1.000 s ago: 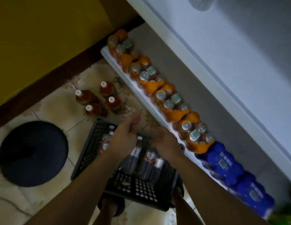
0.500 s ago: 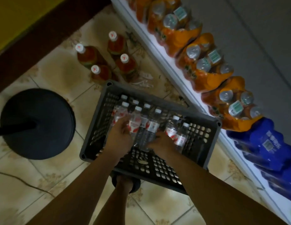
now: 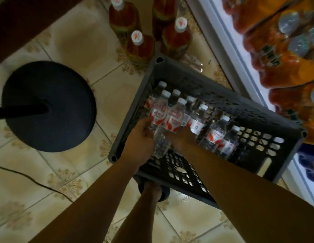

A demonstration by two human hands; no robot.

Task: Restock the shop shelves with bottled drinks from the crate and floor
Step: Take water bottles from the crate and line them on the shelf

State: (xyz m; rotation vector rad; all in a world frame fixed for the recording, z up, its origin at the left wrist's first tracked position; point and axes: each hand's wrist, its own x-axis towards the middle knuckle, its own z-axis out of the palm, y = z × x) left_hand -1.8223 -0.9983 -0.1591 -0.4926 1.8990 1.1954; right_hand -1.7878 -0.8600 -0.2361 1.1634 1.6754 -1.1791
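Down in the grey crate (image 3: 221, 95), the left hand (image 3: 140, 137) curls its fingers (image 3: 149, 132) round a water bottle (image 3: 159, 116), and the right hand (image 3: 183, 139) clamps the next bottle (image 3: 174, 120) just beside it. More bottles (image 3: 215, 135) stand right of the fingers; beyond them, four red bottles (image 3: 140, 48) stand on the floor (image 3: 79, 42) beside the shelf (image 3: 221, 30).

Dim rm, tiled floor (image 3: 74, 41), blk stand base (image 3: 56, 120)
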